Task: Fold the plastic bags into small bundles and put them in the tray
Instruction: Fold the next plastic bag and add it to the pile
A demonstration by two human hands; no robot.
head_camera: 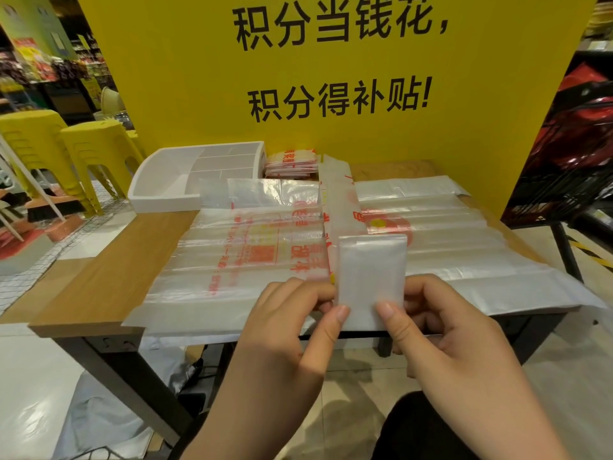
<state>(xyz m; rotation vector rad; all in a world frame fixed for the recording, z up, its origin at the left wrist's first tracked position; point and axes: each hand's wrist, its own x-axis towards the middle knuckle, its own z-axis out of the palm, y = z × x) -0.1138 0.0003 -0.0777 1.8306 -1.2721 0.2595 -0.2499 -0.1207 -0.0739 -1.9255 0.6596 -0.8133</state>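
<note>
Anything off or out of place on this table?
The flat clear plastic bags with red print overhang the near edge of the wooden table, and more plastic sheeting lies on the floor beneath it, maybe slipped off. Nothing else stands out.

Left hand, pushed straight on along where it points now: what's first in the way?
The left hand points forward and slightly right and pinches the folded bag. Past that, it would probably meet the flat printed bags spread on the table. Its height above them is unclear.

The wooden table (pixel 109 270) bears a white divided tray (pixel 166 202), flat plastic bags (pixel 232 260) and a stack of folded bundles (pixel 290 166).
</note>
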